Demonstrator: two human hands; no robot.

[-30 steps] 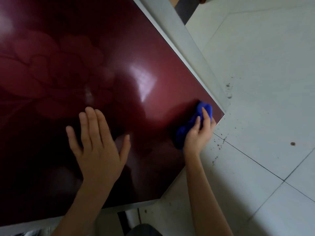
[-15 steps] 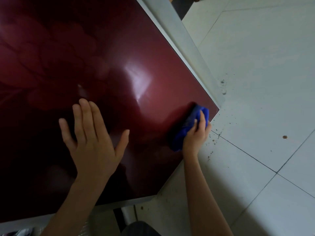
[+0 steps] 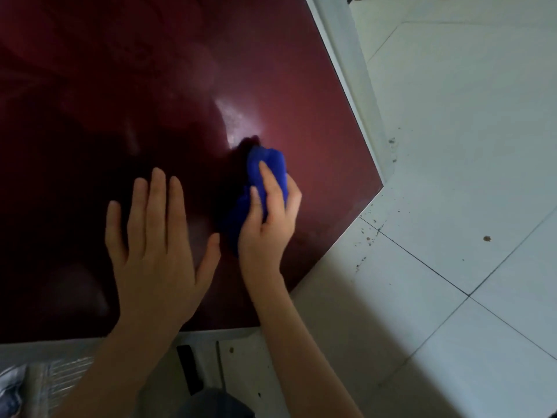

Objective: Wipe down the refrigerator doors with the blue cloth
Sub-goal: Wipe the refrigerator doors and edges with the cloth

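The glossy dark red refrigerator door (image 3: 301, 86) fills the upper left of the view, with a pale grey frame along its right and bottom edges. My right hand (image 3: 268, 218) grips a bunched blue cloth (image 3: 268, 164) and holds it against the door, well in from the lower right corner. My left hand (image 3: 153, 245) rests flat on the door with straight, spread fingers, its thumb close to the cloth.
White floor tiles (image 3: 467, 146) with dark grout lines lie to the right, sprinkled with small dark crumbs (image 3: 369, 233) near the door's corner. Below the door's bottom edge is a pale panel (image 3: 241, 357) with a dark slot.
My right hand has slid the cloth left and away from the door's lower right corner toward my left hand. My left hand stays flat on the door.
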